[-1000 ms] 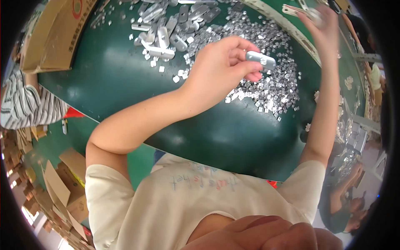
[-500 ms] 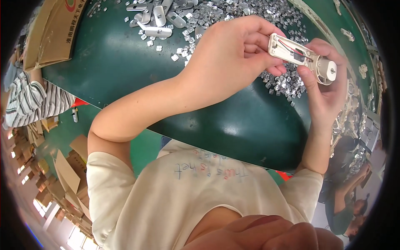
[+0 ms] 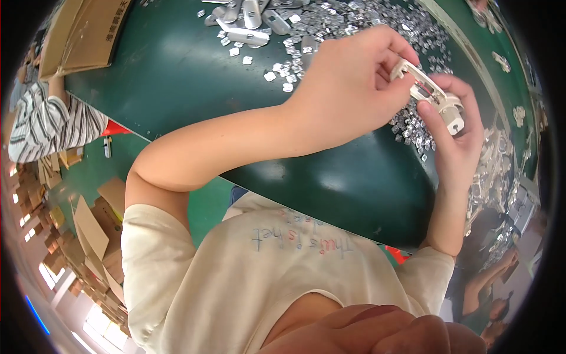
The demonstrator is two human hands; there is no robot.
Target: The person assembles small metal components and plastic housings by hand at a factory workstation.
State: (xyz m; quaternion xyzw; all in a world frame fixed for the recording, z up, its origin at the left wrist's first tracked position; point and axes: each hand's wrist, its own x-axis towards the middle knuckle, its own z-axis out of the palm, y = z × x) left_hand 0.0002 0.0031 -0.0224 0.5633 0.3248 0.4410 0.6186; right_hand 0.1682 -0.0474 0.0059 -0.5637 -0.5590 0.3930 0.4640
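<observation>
Between both hands, above the green table (image 3: 354,180), is a long cream plastic housing (image 3: 441,94) with an open frame, thin wires inside and a round motor end. My left hand (image 3: 356,88) pinches its far-left end between thumb and fingers; the fingertips partly cover that end. Around the motor end, my right hand (image 3: 463,127) is closed, thumb on the near side and fingers behind. The housing is tilted, so its inside shows only at a slant. Below and behind it lie many small shiny metal pieces (image 3: 413,127).
Longer silver metal covers (image 3: 247,36) lie at the far middle of the table. A cardboard box (image 3: 88,35) stands at the far left, beside a person in a striped shirt (image 3: 50,124). Cream plastic parts (image 3: 492,156) are heaped at the right. More cartons (image 3: 97,230) are on the floor.
The housing has turned in my hands, from showing its open face to a steeper slant. Both hands still hold it. The view has shifted slightly.
</observation>
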